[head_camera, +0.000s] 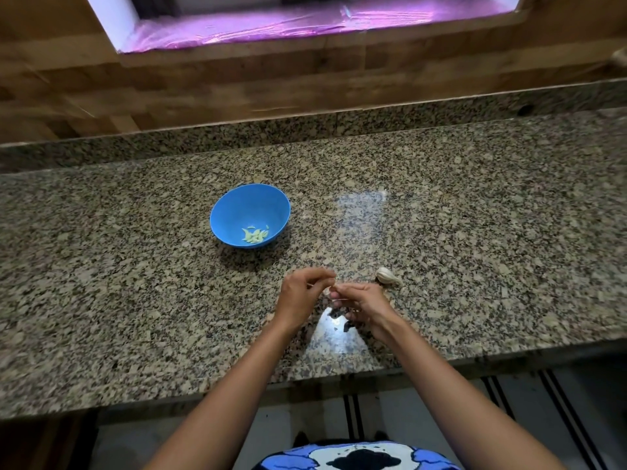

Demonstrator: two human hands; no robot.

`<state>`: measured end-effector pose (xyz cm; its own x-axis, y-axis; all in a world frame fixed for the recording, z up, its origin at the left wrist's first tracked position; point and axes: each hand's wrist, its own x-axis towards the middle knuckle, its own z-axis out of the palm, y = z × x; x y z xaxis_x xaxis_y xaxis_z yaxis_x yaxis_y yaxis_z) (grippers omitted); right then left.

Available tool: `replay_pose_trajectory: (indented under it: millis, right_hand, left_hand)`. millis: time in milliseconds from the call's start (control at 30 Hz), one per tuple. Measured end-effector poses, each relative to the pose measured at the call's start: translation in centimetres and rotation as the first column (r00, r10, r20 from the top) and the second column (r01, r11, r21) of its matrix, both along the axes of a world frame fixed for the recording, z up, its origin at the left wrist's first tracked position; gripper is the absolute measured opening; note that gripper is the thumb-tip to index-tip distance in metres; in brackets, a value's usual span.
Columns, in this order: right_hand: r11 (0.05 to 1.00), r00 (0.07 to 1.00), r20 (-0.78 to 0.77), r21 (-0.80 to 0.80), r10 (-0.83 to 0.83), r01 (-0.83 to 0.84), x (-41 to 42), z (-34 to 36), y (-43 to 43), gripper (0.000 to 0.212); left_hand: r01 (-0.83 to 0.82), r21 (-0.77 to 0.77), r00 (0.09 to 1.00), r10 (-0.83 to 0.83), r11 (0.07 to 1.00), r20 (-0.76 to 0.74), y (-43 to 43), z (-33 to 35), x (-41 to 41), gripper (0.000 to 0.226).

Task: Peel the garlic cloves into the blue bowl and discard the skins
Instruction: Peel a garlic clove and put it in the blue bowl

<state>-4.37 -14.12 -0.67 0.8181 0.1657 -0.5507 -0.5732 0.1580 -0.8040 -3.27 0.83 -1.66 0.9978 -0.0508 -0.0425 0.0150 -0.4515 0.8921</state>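
Note:
A blue bowl stands on the granite counter with several peeled pale cloves lying in its bottom. My left hand and my right hand meet just above the counter, below and right of the bowl. Between their fingertips they pinch a small garlic clove, mostly hidden by the fingers. A piece of garlic bulb with its white skin on lies on the counter just right of my right hand.
The speckled granite counter runs the full width, with a low granite upstand and a wooden wall behind. Small dark bits lie on the counter under my hands. The counter's front edge is near my forearms.

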Motion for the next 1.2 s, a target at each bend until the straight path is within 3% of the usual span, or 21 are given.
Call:
replay_pose_trajectory:
  millis: [100, 233, 333, 433, 600, 667, 867, 967, 1033, 1067, 1133, 1200]
  right_hand:
    - [1.000, 1.000, -0.007, -0.013, -0.023, 0.022, 0.1, -0.3, -0.2, 0.013]
    - [0.997, 1.000, 0.018, -0.069, 0.021, -0.020, 0.1, -0.3, -0.7, 0.013]
    - [0.996, 0.999, 0.031, -0.077, 0.043, -0.041, 0.1, -0.3, -0.7, 0.014]
    - [0.994, 0.999, 0.027, -0.109, 0.032, -0.029, 0.1, -0.2, -0.6, 0.016]
    - [0.983, 0.999, 0.044, -0.182, 0.004, 0.004, 0.1, -0.6, -0.2, 0.018]
    - [0.988, 0.998, 0.055, -0.152, -0.012, 0.020, 0.1, -0.6, -0.2, 0.020]
    - [0.999, 0.995, 0.100, -0.053, -0.007, 0.012, 0.1, -0.4, -0.3, 0.018]
    - [0.958, 0.963, 0.268, -0.284, 0.042, 0.038, 0.4, -1.1, -0.3, 0.017]
    - [0.866, 0.909, 0.375, -0.499, 0.183, 0.032, 0.4, -1.4, -0.3, 0.017]
    - [0.848, 0.897, 0.384, -0.530, 0.219, 0.020, 0.4, -1.3, -0.4, 0.016]
    - [0.932, 0.937, 0.312, -0.360, 0.159, -0.039, 0.4, -0.5, -0.5, 0.012]
    - [0.995, 0.992, 0.085, -0.057, 0.091, -0.087, 0.6, 0.5, -0.7, 0.012]
  left_hand:
    - [0.075, 0.178, 0.992, -0.091, 0.981, 0.084, 0.2, 0.2, -0.2, 0.020]
    - [0.172, 0.202, 0.981, -0.187, 0.964, 0.054, 0.6, 0.2, -0.2, 0.022]
    - [0.117, 0.081, 0.993, -0.117, 0.990, -0.008, 0.5, 0.2, -0.1, 0.018]
    - [0.039, -0.152, 0.992, -0.057, 0.988, -0.115, 0.2, 0.1, 0.0, 0.013]
    - [-0.174, -0.522, 0.952, 0.007, 0.835, -0.306, -0.3, 0.5, -0.6, 0.010]
    - [-0.217, -0.569, 0.938, 0.008, 0.793, -0.347, -0.5, 0.6, -0.8, 0.010]
    - [-0.214, -0.525, 0.929, 0.006, 0.824, -0.369, -0.4, 0.5, -1.1, 0.010]
    - [-0.173, -0.498, 0.935, -0.018, 0.850, -0.355, -0.3, 0.4, -1.0, 0.009]
    - [-0.128, -0.451, 0.942, -0.034, 0.883, -0.334, -0.1, 0.2, -0.7, 0.011]
    - [-0.116, -0.440, 0.944, -0.038, 0.890, -0.327, 0.1, 0.2, -0.5, 0.011]
    - [-0.089, -0.471, 0.948, -0.071, 0.877, -0.311, 0.4, 0.4, -0.1, 0.014]
    - [-0.060, -0.559, 0.941, -0.141, 0.827, -0.309, 0.6, 0.7, 0.1, 0.020]
